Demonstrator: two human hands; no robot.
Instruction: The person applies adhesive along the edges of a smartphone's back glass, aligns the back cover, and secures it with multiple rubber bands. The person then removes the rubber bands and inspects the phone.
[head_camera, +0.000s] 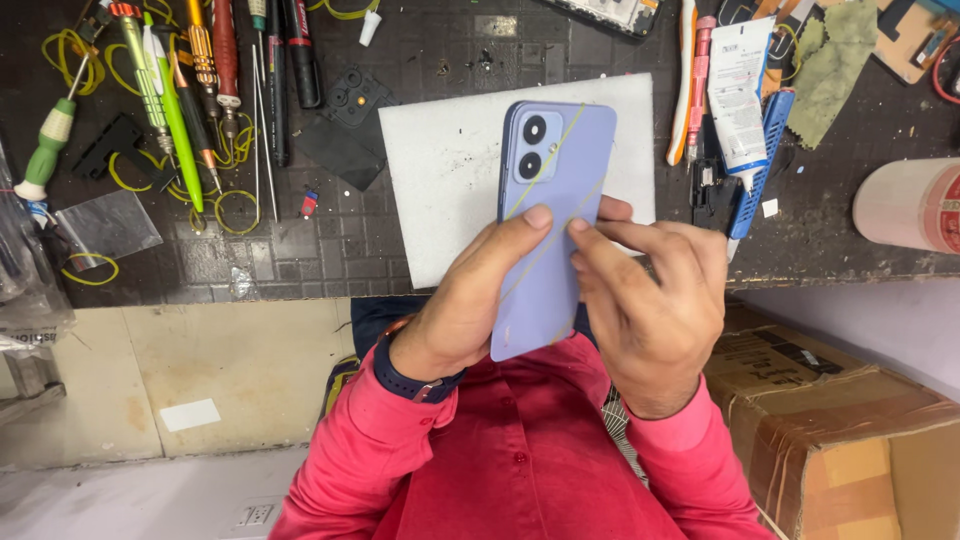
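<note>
I hold a lavender smartphone (555, 190) back side up, its two camera lenses at the far end, over the near edge of the workbench. My left hand (465, 300) grips its left side with the thumb pressed on the back. My right hand (650, 300) holds the right edge, thumb tip on the back beside the left thumb. Yellow rubber bands (560, 150) stretch diagonally across the phone's back. A dark watch sits on my left wrist, and both sleeves are red.
A white foam pad (440, 180) lies under the phone on the dark gridded mat (330, 240). Screwdrivers and tweezers (210, 70) with loose yellow bands lie far left. A glue tube (738, 90) and blue brush lie right. A cardboard box (840, 420) stands at lower right.
</note>
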